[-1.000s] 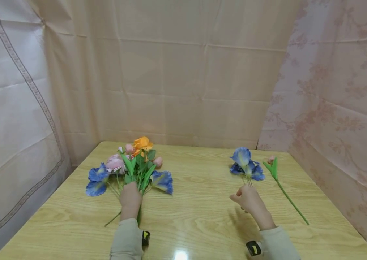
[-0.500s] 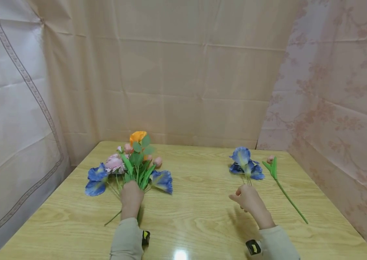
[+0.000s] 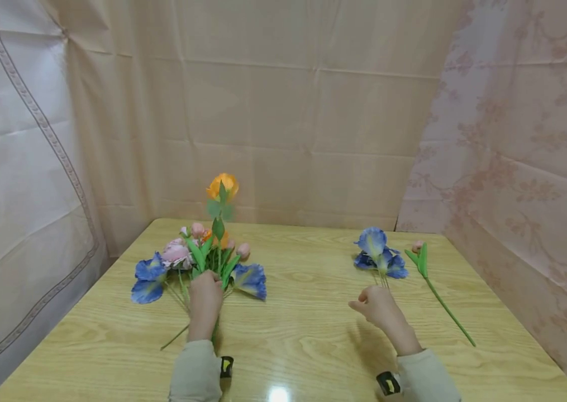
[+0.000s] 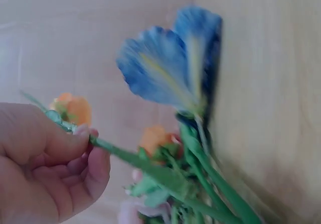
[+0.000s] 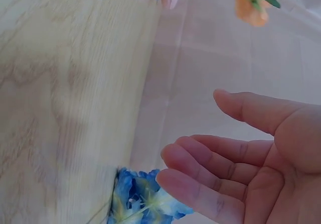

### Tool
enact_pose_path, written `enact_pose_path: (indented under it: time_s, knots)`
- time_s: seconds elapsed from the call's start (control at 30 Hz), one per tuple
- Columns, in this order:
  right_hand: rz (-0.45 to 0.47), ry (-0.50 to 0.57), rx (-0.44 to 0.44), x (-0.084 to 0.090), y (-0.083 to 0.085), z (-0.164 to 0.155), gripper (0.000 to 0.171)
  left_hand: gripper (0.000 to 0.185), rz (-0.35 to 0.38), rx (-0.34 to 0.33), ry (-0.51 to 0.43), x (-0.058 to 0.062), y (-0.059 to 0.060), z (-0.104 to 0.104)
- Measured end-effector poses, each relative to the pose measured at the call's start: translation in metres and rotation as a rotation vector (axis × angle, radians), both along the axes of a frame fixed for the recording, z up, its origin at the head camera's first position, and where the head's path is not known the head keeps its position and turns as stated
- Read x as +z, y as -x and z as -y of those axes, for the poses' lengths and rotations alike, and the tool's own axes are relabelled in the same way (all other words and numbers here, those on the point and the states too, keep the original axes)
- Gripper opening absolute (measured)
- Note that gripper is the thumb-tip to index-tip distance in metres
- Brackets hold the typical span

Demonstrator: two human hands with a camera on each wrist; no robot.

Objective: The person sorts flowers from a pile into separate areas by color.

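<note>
Orange flower (image 3: 222, 186) stands highest of all in the head view, lifted on its thin green stem (image 4: 145, 164) above the bunch of flowers (image 3: 198, 262) that lies at the left part of the wooden table (image 3: 313, 329). The left hand (image 3: 205, 296) holds this stem: in the left wrist view the thumb and curled fingers (image 4: 93, 169) pinch it close to its lower part. The right hand (image 3: 377, 306) holds nothing; its fingers are relaxed and a little bent, with the palm open, just near the wire stems of the blue flowers (image 3: 377, 252).

I judge that this flower is artificial, so it is very light and will not break easily. The petals and leaves look soft and can bend or crumple, and the stem seems thin and somewhat springy, probably with wire inside. The best place to take hold is the bare stem below the leaves, where the fingers already are, not the head.

The long axis of the flower goes along the stem. It is almost upright in the head view, the head pointing up and away from the person, the lower end toward the hand and the table. A single pink bud (image 3: 418, 246) with a long green stem lies apart at the right side.
</note>
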State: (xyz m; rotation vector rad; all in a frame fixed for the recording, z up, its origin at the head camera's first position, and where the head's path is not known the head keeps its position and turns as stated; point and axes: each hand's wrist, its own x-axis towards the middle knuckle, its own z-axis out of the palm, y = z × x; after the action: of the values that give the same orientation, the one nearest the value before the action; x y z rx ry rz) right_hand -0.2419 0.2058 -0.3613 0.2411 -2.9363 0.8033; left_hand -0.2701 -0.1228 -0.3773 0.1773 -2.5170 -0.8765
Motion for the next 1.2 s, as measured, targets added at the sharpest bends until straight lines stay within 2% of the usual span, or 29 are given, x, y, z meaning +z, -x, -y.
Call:
enact_pose_path:
  time_s: [0.17,0.43,0.53,0.7,0.87,0.97,1.07,1.2]
  knots:
    - [-0.094,-0.053,0.029,0.001,-0.001,0.005,0.020,0.003,-0.009,-0.118,-0.059,0.009,-0.004,-0.013]
    - [-0.134,-0.030,0.041,0.003,-0.006,0.016,0.020,0.005,0.081,-0.240,-0.150,0.016,-0.010,-0.038]
    - [-0.127,0.004,0.051,0.002,-0.008,0.022,0.020,0.003,0.077,-0.302,-0.144,0.014,-0.012,-0.047]
    - [-0.103,0.103,0.106,0.000,-0.012,0.037,0.019,0.008,0.037,-0.439,-0.174,0.010,-0.014,-0.063]
    - [-0.123,0.223,0.247,-0.006,-0.015,0.051,0.021,0.011,0.048,-0.564,-0.273,0.009,-0.019,-0.079]
    - [-0.058,0.370,0.320,-0.009,-0.016,0.057,0.025,0.009,0.078,-0.613,-0.337,0.009,-0.023,-0.087]
    - [0.029,0.512,0.355,-0.011,-0.018,0.063,0.028,0.008,0.103,-0.655,-0.397,0.009,-0.026,-0.093]
    - [0.074,0.577,0.339,-0.016,-0.018,0.068,0.019,0.009,0.116,-0.703,-0.425,0.009,-0.028,-0.100]
